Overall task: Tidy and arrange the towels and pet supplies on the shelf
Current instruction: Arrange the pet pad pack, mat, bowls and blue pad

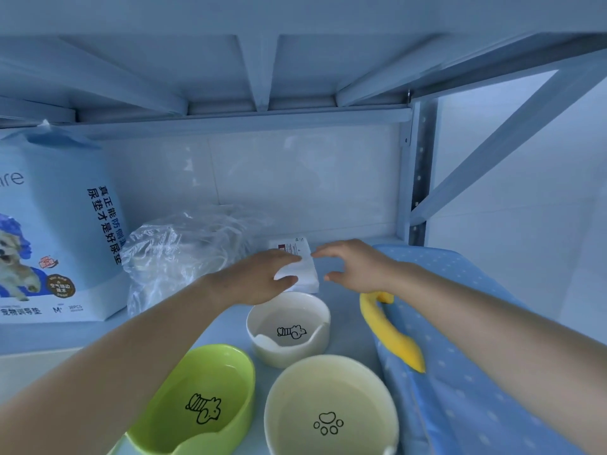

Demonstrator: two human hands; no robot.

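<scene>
Three empty pet bowls (289,330), hands (262,277) seemingly touching white packet (303,269)

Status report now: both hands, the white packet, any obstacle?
Left hand flat on white packet, open. Right hand open beside it, not gripping. White bowl close in front; plastic bag at left.

light: dim, cool blue cast | source: brighter at right | glare: plastic bag (184,254) | edges: wide-angle bending | focus: soft
</scene>
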